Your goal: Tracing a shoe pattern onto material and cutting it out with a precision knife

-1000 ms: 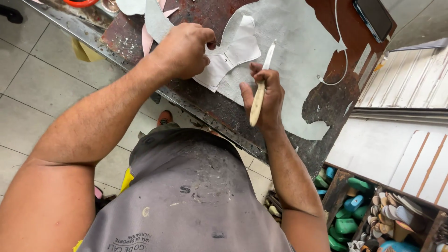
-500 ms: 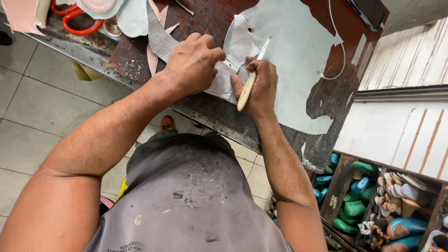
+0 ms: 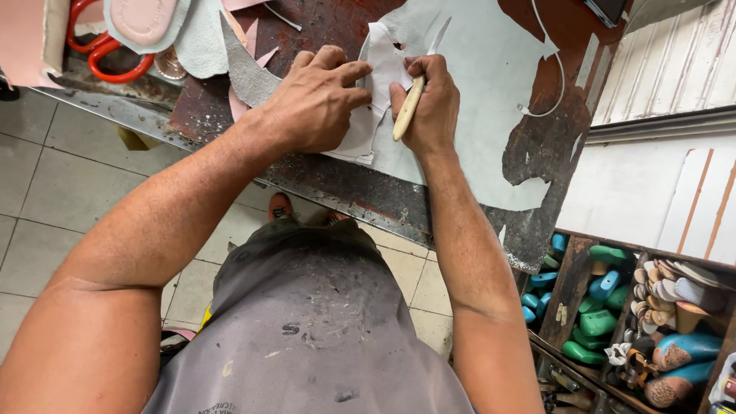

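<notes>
My left hand [image 3: 316, 98] presses flat on a white paper pattern [image 3: 377, 77] that lies on a pale grey leather sheet [image 3: 491, 100]. My right hand [image 3: 431, 103] grips a knife with a light wooden handle [image 3: 407, 109]; its thin blade points up and away along the pattern's right edge. The two hands sit close together, almost touching, over the pattern. Both rest on a dark, worn workbench [image 3: 322, 180].
Orange-handled scissors [image 3: 103, 50], a pink insole shape [image 3: 142, 19] and grey leather offcuts [image 3: 245, 73] lie at the bench's left. A thin white cord [image 3: 556, 69] curls at right. Below right, wooden bins hold green and blue shoe lasts [image 3: 606, 295]. Tiled floor lies left.
The view has shifted so the bench sits lower and closer. My right hand has brought the knife in against the pattern's edge, beside my left hand.
</notes>
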